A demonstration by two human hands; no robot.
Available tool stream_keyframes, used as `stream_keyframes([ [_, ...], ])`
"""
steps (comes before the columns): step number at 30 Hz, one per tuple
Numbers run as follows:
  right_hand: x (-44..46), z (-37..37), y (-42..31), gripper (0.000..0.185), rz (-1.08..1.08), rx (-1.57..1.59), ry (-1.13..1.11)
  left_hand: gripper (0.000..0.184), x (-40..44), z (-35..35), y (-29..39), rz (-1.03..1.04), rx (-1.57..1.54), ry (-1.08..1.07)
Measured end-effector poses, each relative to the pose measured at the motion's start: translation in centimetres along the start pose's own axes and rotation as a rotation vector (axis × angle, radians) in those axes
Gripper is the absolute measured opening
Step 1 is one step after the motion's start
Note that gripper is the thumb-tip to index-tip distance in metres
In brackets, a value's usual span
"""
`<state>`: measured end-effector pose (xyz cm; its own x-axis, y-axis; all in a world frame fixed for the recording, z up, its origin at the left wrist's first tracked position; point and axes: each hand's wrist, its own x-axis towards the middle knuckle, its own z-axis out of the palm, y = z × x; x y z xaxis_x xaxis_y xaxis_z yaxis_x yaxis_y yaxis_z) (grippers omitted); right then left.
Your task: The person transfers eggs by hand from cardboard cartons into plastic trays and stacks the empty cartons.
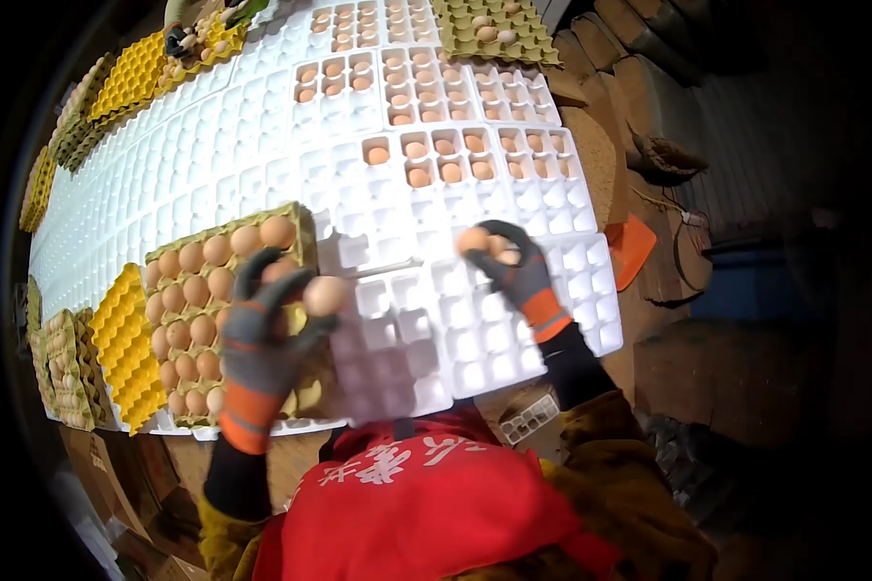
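Fingers and thumb of the gloved left hand [254,339] pinch an egg [326,296] beside the right edge of the pulp tray [306,232], while the right hand [521,274] clasps a small cluster of eggs [472,240] over the white trays [470,339]; light, even pressure would best avoid cracking. The left forearm [237,479] points nearly straight ahead, the right forearm [579,366] slants inward.

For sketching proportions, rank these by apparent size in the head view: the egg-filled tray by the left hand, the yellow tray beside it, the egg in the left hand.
1. Egg-filled tray, partly covered by the left hand
2. Yellow tray
3. Egg in that hand, clearly smallest
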<state>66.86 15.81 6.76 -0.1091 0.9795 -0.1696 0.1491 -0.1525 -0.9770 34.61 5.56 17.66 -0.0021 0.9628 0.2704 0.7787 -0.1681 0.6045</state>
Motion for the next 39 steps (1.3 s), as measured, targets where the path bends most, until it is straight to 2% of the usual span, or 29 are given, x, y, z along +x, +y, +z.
stream_keyframes([
  [2, 2.5, -5.9, 1.7, 0.046, -0.023, -0.221, 0.127, 0.048, 2.0, 6.5, 3.1, 0.081, -0.076, 0.069],
  [3, 4.0, -8.1, 2.3, 0.044, -0.076, -0.354, 0.168, 0.048, 3.6, 9.2, 5.2, -0.040, -0.091, -0.033],
  [4, 5.5, -9.6, 2.9, 0.042, -0.084, -0.416, 0.183, 0.046, 5.1, 13.5, 5.7, -0.059, -0.138, 0.028],
  [5, 6.5, -10.4, 2.7, 0.041, -0.232, -0.590, 0.225, 0.044, 7.1, 17.1, 5.9, -0.098, -0.133, -0.008],
  [7, 9.2, -11.2, 3.3, 0.043, -0.350, -0.684, 0.222, 0.040, 11.0, 24.0, 5.7, -0.088, -0.051, 0.051],
  [8, 9.9, -11.0, 3.1, 0.046, -0.382, -0.735, 0.210, 0.040, 12.7, 26.7, 5.4, -0.131, 0.028, -0.024],
  [9, 10.7, -11.0, 3.4, 0.048, -0.261, -0.803, 0.161, 0.042, 14.0, 28.4, 5.4, -0.177, 0.065, -0.105],
  [11, 12.0, -11.7, 4.7, 0.048, -0.252, -0.915, 0.129, 0.045, 15.1, 29.9, 5.0, -0.210, 0.139, -0.143],
  [12, 12.5, -12.7, 5.1, 0.047, -0.296, -0.782, 0.124, 0.045, 14.7, 30.0, 5.2, -0.199, 0.187, -0.078],
  [13, 13.6, -13.8, 6.1, 0.040, -0.479, -0.613, 0.113, 0.044, 14.3, 29.9, 4.8, -0.190, 0.222, -0.095],
  [15, 13.6, -15.4, 4.8, 0.036, 0.116, 0.038, -0.067, 0.046, 13.6, 29.7, 3.4, -0.211, 0.317, -0.210],
  [16, 14.0, -16.0, 5.2, 0.037, 0.108, 0.117, -0.070, 0.047, 12.9, 29.6, 2.9, -0.123, 0.277, -0.099],
  [17, 14.4, -17.3, 5.4, 0.039, 0.113, 0.180, -0.133, 0.045, 12.8, 29.2, 2.8, -0.217, 0.051, -0.026],
  [19, 15.0, -18.0, 5.7, 0.040, -0.058, 0.379, 0.001, 0.043, 12.7, 28.4, 2.4, -0.397, -0.403, 0.128],
  [20, 15.6, -18.6, 6.2, 0.037, -0.215, 0.266, 0.040, 0.040, 12.5, 28.8, 1.2, -0.256, -0.318, 0.282],
  [21, 16.5, -19.1, 8.4, 0.035, -0.399, 0.175, 0.123, 0.039, 12.3, 29.3, 0.7, -0.197, -0.448, 0.365],
  [22, 17.2, -19.6, 9.2, 0.036, -0.579, -0.203, 0.170, 0.037, 12.1, 30.5, -1.2, -0.092, -0.268, 0.319],
  [23, 17.5, -20.7, 9.5, 0.038, -0.747, -0.727, 0.175, 0.036, 11.6, 31.3, -3.5, 0.002, -0.075, 0.271],
  [24, 17.3, -20.1, 10.9, 0.040, -0.681, -0.979, 0.202, 0.036, 11.3, 31.7, -4.0, -0.008, 0.074, 0.243],
  [26, 16.8, -19.6, 10.5, 0.041, -0.645, -0.980, 0.174, 0.037, 12.2, 32.1, -2.9, -0.028, 0.334, 0.261],
  [27, 16.8, -18.8, 10.3, 0.041, -0.652, -0.890, 0.164, 0.038, 11.9, 31.9, -2.0, -0.032, 0.437, 0.302],
  [29, 16.1, -16.5, 8.3, 0.041, -0.664, -0.828, 0.162, 0.039, 11.0, 29.0, 1.1, -0.108, 0.161, 0.268],
  [31, 14.2, -11.6, 3.8, 0.042, -0.550, -0.397, 0.043, 0.042, 8.6, 23.4, 3.6, 0.020, -0.091, 0.233],
  [32, 13.3, -9.2, 2.0, 0.043, -0.556, -0.342, -0.057, 0.045, 6.7, 19.4, 4.9, 0.031, -0.058, 0.237],
  [33, 12.4, -6.8, 1.0, 0.045, -0.582, -0.360, -0.124, 0.045, 4.9, 14.6, 5.7, -0.084, -0.057, 0.150],
  [34, 10.8, -3.1, 0.0, 0.044, -0.555, -0.227, -0.200, 0.050, 2.9, 11.3, 3.7, 0.004, 0.164, 0.234],
  [35, 8.9, 0.3, -2.6, 0.042, -0.608, -0.236, -0.328, 0.053, 1.0, 7.8, 3.3, -0.040, 0.109, 0.341],
  [37, 5.4, 7.1, -7.1, 0.037, -0.761, -0.236, -0.476, 0.053, -2.5, 1.4, 0.0, -0.128, 0.378, 0.305],
  [39, 3.4, 13.4, -8.9, 0.042, -1.007, -0.344, -0.533, 0.049, -5.1, -2.8, -3.6, -0.121, 0.533, 0.156],
])
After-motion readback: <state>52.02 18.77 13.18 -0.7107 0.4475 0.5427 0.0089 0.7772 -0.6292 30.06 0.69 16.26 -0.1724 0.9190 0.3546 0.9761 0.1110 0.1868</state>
